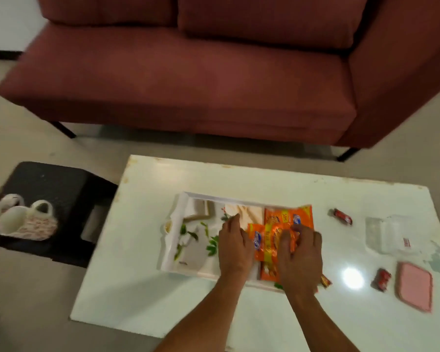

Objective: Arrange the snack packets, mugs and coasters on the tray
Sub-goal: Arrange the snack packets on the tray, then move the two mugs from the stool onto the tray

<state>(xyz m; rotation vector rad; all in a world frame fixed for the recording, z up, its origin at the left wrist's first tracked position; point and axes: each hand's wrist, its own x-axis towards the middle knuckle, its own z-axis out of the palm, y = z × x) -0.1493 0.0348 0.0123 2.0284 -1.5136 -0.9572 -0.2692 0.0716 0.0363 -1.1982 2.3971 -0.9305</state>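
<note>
Several snack packets [285, 221] lie lengthwise front-to-back on the tray [174, 250].

Of ourselves we see only two hands and their forearms. Our left hand [233, 246] is bare; we see its back, where the knuckles show as low ridges. Our right hand [299, 257] is bare too and looks a little broader in this wide view. The left forearm [201, 318] and right forearm [323, 326] are uncovered along all the length that shows, from the wrist down to the lower edge. Both arms look lean, narrowing at the wrists. Blur softens the fingers, so we cannot tell nails or fine marks.
</note>
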